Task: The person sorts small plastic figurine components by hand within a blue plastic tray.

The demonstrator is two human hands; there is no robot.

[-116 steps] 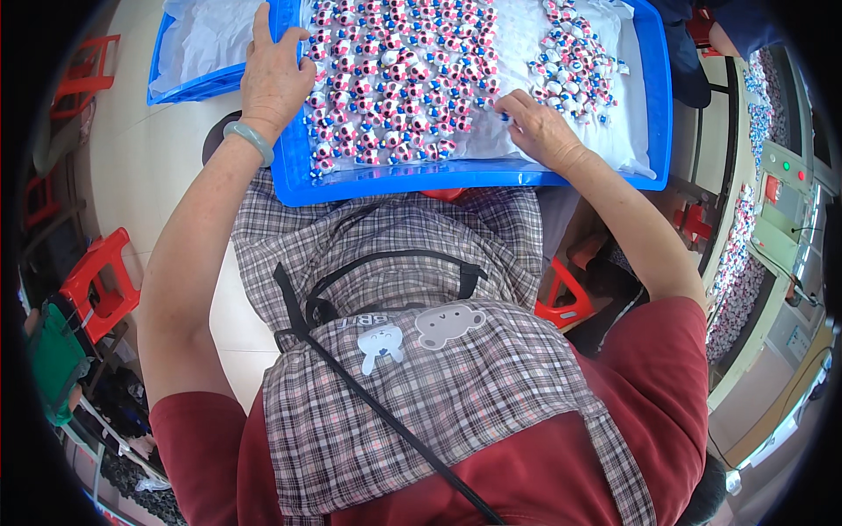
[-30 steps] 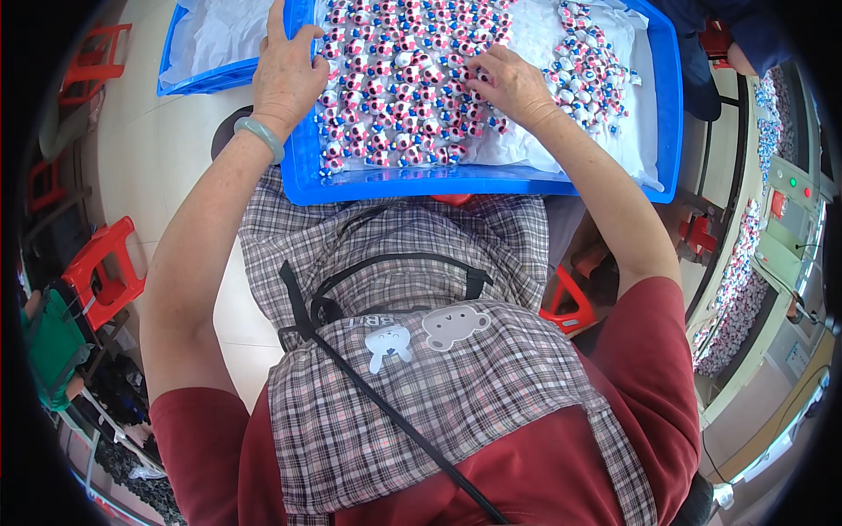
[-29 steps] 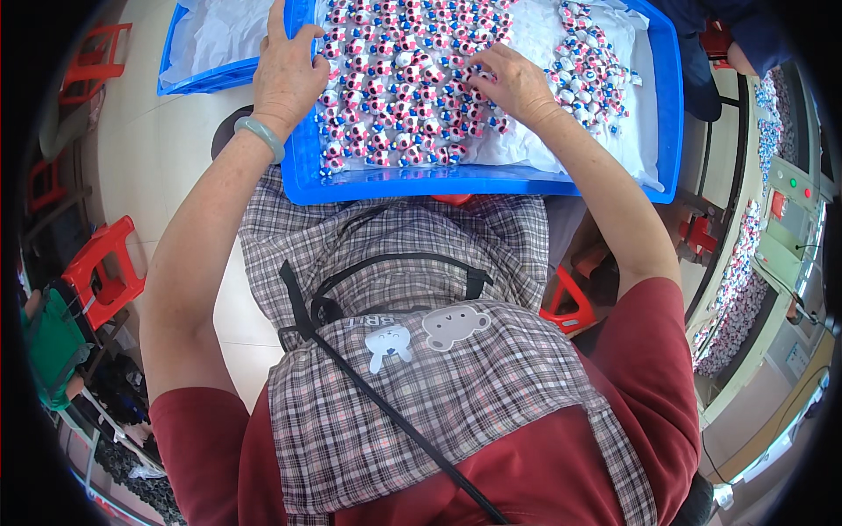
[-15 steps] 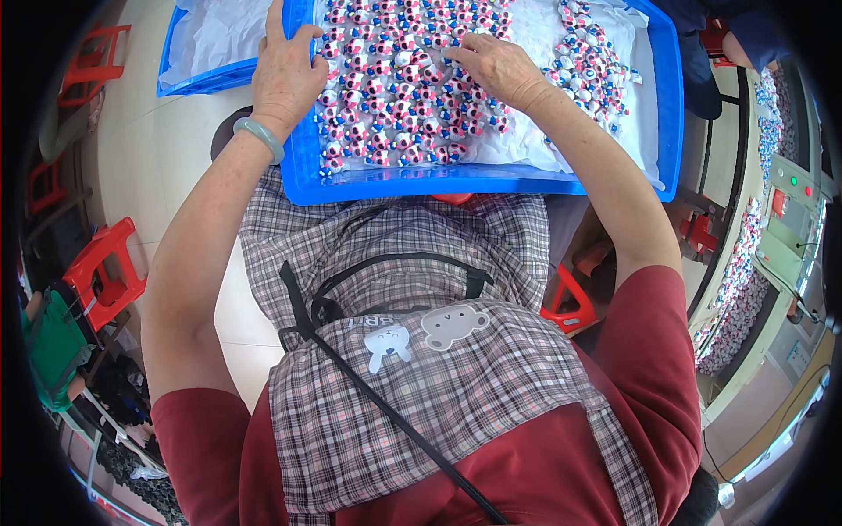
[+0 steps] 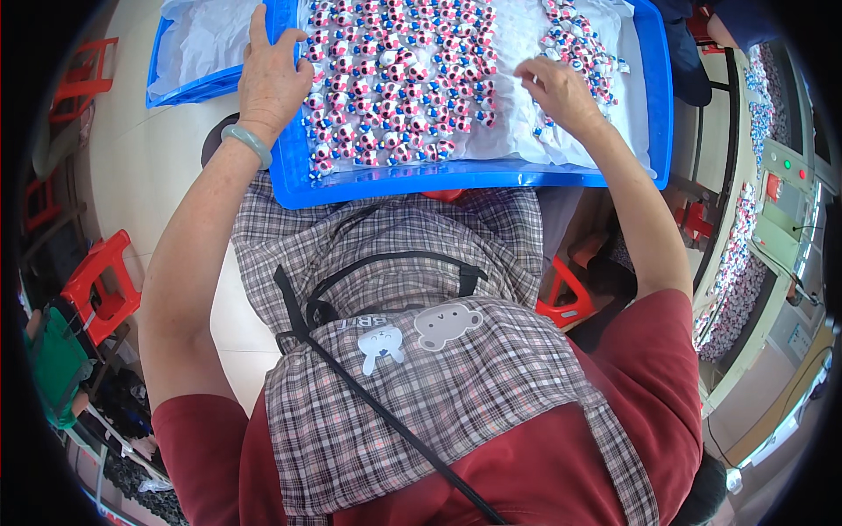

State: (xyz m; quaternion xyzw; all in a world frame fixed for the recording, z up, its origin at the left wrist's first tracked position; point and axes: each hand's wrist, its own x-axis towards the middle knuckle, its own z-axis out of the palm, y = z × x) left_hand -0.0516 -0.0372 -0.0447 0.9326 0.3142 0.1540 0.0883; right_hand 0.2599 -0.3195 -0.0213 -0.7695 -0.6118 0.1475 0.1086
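While the small painted figures (image 5: 395, 79) lie in close rows over the left and middle part of the blue tray (image 5: 474, 175), others make a loose pile (image 5: 574, 39) toward its right side. Your right hand (image 5: 561, 92) hangs above the white paper (image 5: 509, 145) between them, fingers loosely curled; whether they pinch a figure, I cannot tell. Your left hand (image 5: 274, 83), fingers spread, lies over the left rim and shows no figure in it. The step in hand seems to be arranging the loose figures into rows (the rightmost stop short of the near wall). The next move probably calls for a light pinch and careful placing, without pushing the neighbours. Farther left is a second blue tray (image 5: 197, 94), paper-lined.
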